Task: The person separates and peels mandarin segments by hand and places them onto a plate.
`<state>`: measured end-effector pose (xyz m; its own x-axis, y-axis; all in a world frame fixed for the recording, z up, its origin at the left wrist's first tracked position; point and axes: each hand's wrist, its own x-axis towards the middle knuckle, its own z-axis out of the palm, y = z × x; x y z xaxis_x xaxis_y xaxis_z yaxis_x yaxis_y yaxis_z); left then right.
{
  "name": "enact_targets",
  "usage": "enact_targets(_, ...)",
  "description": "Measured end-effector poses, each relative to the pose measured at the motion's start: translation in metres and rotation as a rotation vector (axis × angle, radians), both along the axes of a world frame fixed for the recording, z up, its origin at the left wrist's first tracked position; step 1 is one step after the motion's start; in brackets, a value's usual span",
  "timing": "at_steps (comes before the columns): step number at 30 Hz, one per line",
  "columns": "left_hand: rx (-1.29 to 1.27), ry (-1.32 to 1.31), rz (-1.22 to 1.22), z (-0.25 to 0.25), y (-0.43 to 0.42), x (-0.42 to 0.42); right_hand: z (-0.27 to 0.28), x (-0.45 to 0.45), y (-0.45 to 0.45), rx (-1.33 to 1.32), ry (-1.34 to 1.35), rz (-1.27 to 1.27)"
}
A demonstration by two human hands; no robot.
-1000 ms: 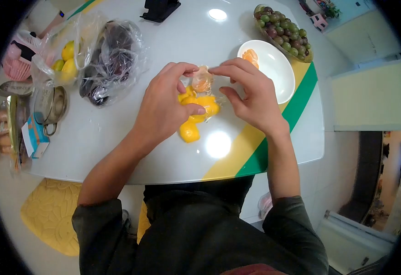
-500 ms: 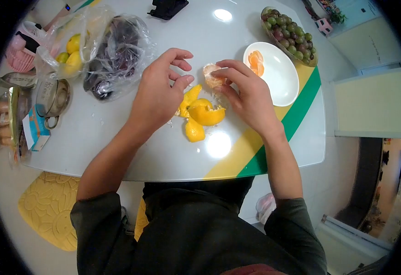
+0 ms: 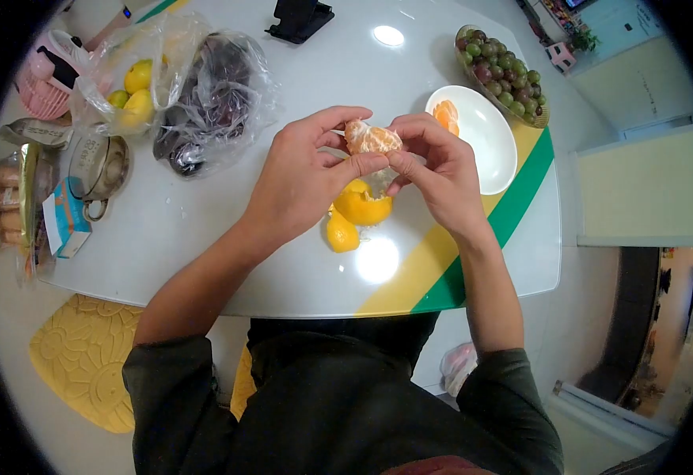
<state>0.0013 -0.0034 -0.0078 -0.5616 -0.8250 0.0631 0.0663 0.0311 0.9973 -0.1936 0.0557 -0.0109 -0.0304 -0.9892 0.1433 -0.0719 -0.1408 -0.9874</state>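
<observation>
A peeled mandarin orange (image 3: 372,139) with white pith is held between both hands above the table. My left hand (image 3: 303,168) grips its left side, thumb along the lower edge. From the right, my right hand (image 3: 436,165) closes its fingers and thumb on the fruit. Just below the hands lies the torn yellow-orange peel (image 3: 362,207), partly hidden by my left hand. A white bowl (image 3: 492,162) stands to the right of my right hand, with mandarin segments (image 3: 446,116) at its left inner side.
A glass bowl of grapes (image 3: 505,73) stands at the back right. To the left are a plastic bag of yellow fruit (image 3: 137,89), a bag of dark produce (image 3: 216,95), a glass cup (image 3: 101,168), a blue-and-white box (image 3: 68,217) and packaged food (image 3: 10,202). A black stand (image 3: 299,19) is at the back.
My left hand has moved right and taken hold of the mandarin, which only my right hand held before. The hands are now together, covering part of the peel. The view has shifted slightly.
</observation>
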Motion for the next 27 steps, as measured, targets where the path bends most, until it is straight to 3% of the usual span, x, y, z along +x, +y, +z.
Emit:
enact_targets(12,-0.022,0.034,-0.040,-0.001,0.003,-0.005,0.010,-0.008,0.002,0.196,-0.125,0.082)
enact_targets(20,-0.060,-0.056,-0.096,0.006,0.004,-0.004,0.011,-0.004,0.002,0.206,-0.168,0.010)
enact_targets(23,0.071,0.033,-0.096,0.006,0.005,-0.004,0.012,-0.009,0.002,0.221,-0.227,-0.033)
enact_targets(27,0.049,0.045,-0.068,0.001,0.002,-0.003,0.015,-0.016,0.001,0.209,-0.202,-0.092)
